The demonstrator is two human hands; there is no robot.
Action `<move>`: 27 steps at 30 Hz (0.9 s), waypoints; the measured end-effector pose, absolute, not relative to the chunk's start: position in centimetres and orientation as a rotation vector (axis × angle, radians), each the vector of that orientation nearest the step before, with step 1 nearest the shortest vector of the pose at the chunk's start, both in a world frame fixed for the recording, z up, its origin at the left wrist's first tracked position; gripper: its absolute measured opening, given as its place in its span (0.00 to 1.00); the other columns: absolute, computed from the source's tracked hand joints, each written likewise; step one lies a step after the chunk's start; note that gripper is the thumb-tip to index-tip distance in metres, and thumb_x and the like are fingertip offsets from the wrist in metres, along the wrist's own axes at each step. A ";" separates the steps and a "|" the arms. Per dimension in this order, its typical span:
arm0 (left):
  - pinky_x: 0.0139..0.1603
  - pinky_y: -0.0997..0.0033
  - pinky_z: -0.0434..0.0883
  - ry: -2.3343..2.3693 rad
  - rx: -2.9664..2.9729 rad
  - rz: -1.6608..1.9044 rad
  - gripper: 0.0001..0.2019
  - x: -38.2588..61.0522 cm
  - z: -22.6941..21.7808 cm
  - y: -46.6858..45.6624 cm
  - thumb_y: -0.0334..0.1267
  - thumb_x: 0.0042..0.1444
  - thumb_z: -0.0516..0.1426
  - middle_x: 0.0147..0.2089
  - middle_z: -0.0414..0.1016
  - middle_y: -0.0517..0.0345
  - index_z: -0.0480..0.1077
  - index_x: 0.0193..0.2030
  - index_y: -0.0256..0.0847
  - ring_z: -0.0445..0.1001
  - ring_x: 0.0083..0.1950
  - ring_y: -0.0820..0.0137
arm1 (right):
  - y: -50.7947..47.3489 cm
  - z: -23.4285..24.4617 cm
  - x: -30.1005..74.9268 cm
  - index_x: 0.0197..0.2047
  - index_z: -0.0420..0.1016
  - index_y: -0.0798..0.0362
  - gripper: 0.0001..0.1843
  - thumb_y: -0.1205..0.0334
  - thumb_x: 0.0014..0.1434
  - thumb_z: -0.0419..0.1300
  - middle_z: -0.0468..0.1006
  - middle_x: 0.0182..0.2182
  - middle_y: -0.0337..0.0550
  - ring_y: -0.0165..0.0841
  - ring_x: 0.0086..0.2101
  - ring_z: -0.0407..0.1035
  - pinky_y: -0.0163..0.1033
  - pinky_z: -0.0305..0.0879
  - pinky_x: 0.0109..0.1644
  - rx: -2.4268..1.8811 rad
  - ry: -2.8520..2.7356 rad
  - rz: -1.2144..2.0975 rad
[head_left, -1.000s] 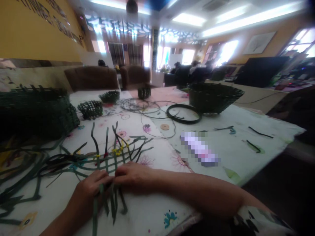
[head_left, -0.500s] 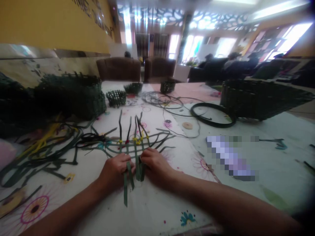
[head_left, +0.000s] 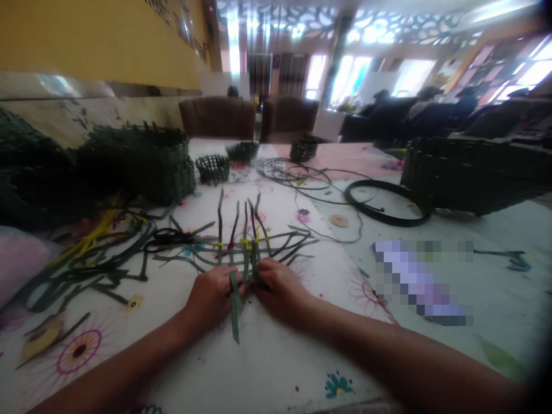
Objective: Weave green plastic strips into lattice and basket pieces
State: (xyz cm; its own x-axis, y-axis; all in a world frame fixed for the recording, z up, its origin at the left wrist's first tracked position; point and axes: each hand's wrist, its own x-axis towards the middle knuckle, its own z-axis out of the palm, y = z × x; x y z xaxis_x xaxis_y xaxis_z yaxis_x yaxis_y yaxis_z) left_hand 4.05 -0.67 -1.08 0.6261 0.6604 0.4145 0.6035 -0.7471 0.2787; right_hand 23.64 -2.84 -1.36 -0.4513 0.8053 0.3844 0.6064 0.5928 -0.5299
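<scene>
Flat green strips [head_left: 235, 313] cross in a loose open weave on the patterned tablecloth, with small yellow and red ties [head_left: 246, 244] at some crossings. At the near left edge of this weave, my left hand [head_left: 214, 292] has its fingers closed on a strip, whose end hangs toward me. My right hand [head_left: 282, 286] is close beside it, thumb and fingers pinched around the strips at the near edge; its fingertips are partly hidden. Several strip ends [head_left: 221, 218] point away from me, and others spread to both sides.
A heap of loose strips [head_left: 103, 276] and dark-handled scissors [head_left: 170, 237] lie at left. Dark woven baskets stand at left [head_left: 146, 161] and right [head_left: 466, 172], smaller ones [head_left: 212, 168] behind. A coiled strip [head_left: 386, 218] and a pixelated object [head_left: 414, 282] lie at right.
Fewer strip ends hang toward me between my hands; those by my right hand are no longer hanging down. Both hands stay at the near edge. The view has turned slightly left.
</scene>
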 end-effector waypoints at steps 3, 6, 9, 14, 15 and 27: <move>0.36 0.72 0.66 1.128 2.587 0.688 0.11 4.1 -0.5 -0.6 0.41 0.61 0.54 0.33 0.78 0.57 0.76 0.33 0.41 0.75 0.35 0.68 | -2.9 -1.1 23.7 0.30 0.76 0.55 0.07 0.70 0.60 0.59 0.76 0.35 0.44 0.32 0.38 0.69 0.37 0.64 0.45 -1.120 -2.196 0.453; 0.36 0.73 0.66 1.200 2.416 0.636 0.10 4.3 0.4 -0.5 0.41 0.60 0.55 0.34 0.80 0.57 0.77 0.36 0.42 0.76 0.35 0.68 | -3.0 -1.0 23.7 0.31 0.77 0.55 0.06 0.69 0.60 0.60 0.76 0.34 0.44 0.32 0.37 0.69 0.36 0.64 0.42 -1.145 -2.179 0.474; 0.34 0.74 0.66 1.219 2.321 0.599 0.10 4.5 1.2 -0.4 0.42 0.59 0.56 0.33 0.80 0.58 0.78 0.36 0.43 0.77 0.34 0.68 | -3.1 -0.9 23.8 0.29 0.76 0.55 0.07 0.69 0.59 0.60 0.76 0.31 0.43 0.31 0.34 0.69 0.35 0.63 0.38 -1.165 -2.162 0.472; 0.30 0.75 0.64 1.294 2.386 0.566 0.08 4.9 1.3 0.1 0.41 0.57 0.58 0.28 0.78 0.58 0.77 0.31 0.43 0.76 0.31 0.67 | -3.3 -0.7 23.8 0.27 0.76 0.56 0.07 0.71 0.57 0.60 0.76 0.31 0.43 0.31 0.34 0.69 0.35 0.63 0.38 -1.145 -2.163 0.453; 0.30 0.75 0.63 1.306 2.403 0.568 0.08 5.0 1.2 0.2 0.40 0.56 0.58 0.28 0.78 0.58 0.77 0.31 0.43 0.76 0.31 0.67 | -3.4 -0.6 23.8 0.28 0.76 0.56 0.06 0.70 0.56 0.60 0.76 0.30 0.43 0.31 0.33 0.69 0.35 0.63 0.38 -1.164 -2.158 0.445; 0.28 0.74 0.61 1.434 2.639 0.487 0.05 5.3 0.3 1.1 0.37 0.54 0.55 0.27 0.76 0.58 0.70 0.29 0.42 0.75 0.30 0.65 | -3.3 -0.7 24.6 0.29 0.77 0.55 0.13 0.59 0.62 0.58 0.74 0.28 0.42 0.31 0.31 0.67 0.35 0.63 0.38 -1.047 -2.331 0.278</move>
